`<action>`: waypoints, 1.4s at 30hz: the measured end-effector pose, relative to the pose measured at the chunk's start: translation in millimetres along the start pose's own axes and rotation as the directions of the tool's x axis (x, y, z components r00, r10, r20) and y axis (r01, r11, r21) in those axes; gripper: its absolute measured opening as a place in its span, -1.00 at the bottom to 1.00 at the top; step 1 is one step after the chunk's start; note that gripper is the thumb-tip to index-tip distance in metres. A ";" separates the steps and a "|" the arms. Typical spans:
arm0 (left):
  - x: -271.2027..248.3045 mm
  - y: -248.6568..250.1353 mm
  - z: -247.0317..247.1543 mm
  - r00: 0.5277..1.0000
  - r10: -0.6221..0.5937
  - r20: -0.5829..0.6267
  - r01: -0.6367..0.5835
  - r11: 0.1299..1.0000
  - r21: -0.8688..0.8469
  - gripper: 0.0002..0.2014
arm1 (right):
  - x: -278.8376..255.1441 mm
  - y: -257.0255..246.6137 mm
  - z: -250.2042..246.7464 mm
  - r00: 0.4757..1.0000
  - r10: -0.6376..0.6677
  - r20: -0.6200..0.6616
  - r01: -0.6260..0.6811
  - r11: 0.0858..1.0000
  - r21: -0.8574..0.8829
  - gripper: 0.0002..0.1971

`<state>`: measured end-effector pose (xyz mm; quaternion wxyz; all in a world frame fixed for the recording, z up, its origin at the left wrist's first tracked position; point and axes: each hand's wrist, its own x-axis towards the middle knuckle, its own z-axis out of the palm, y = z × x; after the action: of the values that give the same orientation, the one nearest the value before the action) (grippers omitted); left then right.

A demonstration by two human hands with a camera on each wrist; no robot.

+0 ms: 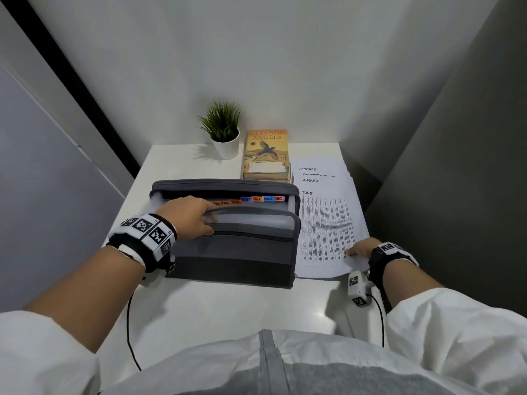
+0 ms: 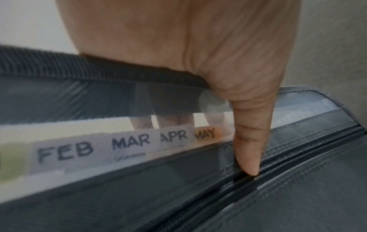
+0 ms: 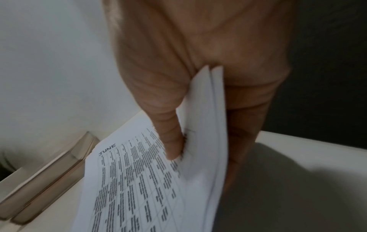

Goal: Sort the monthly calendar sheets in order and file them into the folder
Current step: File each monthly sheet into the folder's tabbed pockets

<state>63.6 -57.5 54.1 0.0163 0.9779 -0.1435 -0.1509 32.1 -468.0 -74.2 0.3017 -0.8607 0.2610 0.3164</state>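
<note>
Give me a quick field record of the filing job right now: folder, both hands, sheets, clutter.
folder: grey accordion folder open on the white desk, month tabs showing
tabs read: FEB, MAR, APR, MAY in the left wrist view; JUL to DEC in the head view
left hand: fingers inside the front pockets, thumb on the zip
right hand: pinches the near corner of the top sheets
sheets: fanned stack right of the folder, JUNE on top
clutter: book, potted plant at the back
</note>
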 end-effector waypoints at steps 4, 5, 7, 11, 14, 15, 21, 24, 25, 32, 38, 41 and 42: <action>-0.2 0.0 -1.0 1.000 0.013 0.022 -0.013 1.000 -0.003 -0.56 | -14.2 -26.0 -32.9 0.987 -0.011 -0.159 -0.002 0.997 -0.081 -0.57; 0.0 -0.2 -0.9 0.999 0.015 0.030 -0.015 1.000 -0.008 -0.58 | -17.1 -32.6 -45.4 0.979 -0.055 -0.196 0.040 0.996 -0.080 -0.58; 0.3 -1.0 -1.4 0.999 0.019 0.047 -0.018 1.000 -0.015 -0.62 | -29.1 -49.7 -71.1 0.948 -0.146 -0.284 0.149 0.989 -0.013 -0.64; 0.1 -4.4 -3.1 0.995 0.050 0.087 -0.048 0.998 -0.028 -0.76 | -64.8 -90.8 -109.3 0.809 -0.343 -0.477 0.444 0.889 0.114 -0.82; -2.0 -4.1 -5.1 0.990 0.072 0.121 -0.068 0.997 -0.040 -0.78 | -101.9 -129.1 -114.8 0.696 -0.433 -0.572 0.639 0.737 0.219 -0.80; -2.5 -3.8 -6.0 0.988 0.078 0.129 -0.074 0.996 -0.042 -0.79 | -113.8 -141.4 -111.9 0.675 -0.462 -0.575 0.686 0.679 0.260 -0.79; -6.1 -2.3 -11.6 0.978 0.137 0.156 -0.125 0.989 -0.083 -0.81 | -153.1 -201.0 -68.8 0.639 -0.693 -0.333 0.763 0.625 0.164 -0.80; -7.6 0.0 -14.8 0.969 0.162 0.186 -0.150 0.986 -0.079 -0.76 | -152.6 -213.9 -51.4 0.633 -0.750 -0.190 0.757 0.652 -0.051 -0.87; -8.2 0.1 -15.4 0.967 0.170 0.190 -0.158 0.984 -0.077 -0.74 | -151.4 -216.8 -48.1 0.624 -0.765 -0.161 0.756 0.643 -0.121 -0.90; -16.0 -10.3 -13.5 0.959 0.205 0.194 -0.184 0.975 -0.124 -0.36 | -154.7 -229.2 -49.3 0.658 -0.749 -0.079 0.641 0.612 -0.463 -0.90; -21.6 -38.3 -14.5 0.971 0.053 0.234 -0.038 0.997 -0.070 -0.28 | -160.9 -234.7 -45.6 0.680 -0.733 -0.026 0.571 0.551 -0.609 -0.80; -21.6 -46.7 -12.3 0.969 0.014 0.245 0.000 0.998 -0.056 -0.16 | -161.7 -242.0 -39.3 0.679 -0.734 -0.015 0.542 0.515 -0.664 -0.76; -21.9 -47.7 -11.8 0.969 0.011 0.246 0.003 0.998 -0.056 -0.14 | -161.4 -245.1 -36.3 0.686 -0.728 -0.004 0.527 0.500 -0.688 -0.80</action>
<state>60.3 -5.7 68.1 0.0258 0.9506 -0.1420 -0.2748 95.9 -284.1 148.4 0.0432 -0.9795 -0.1562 0.1197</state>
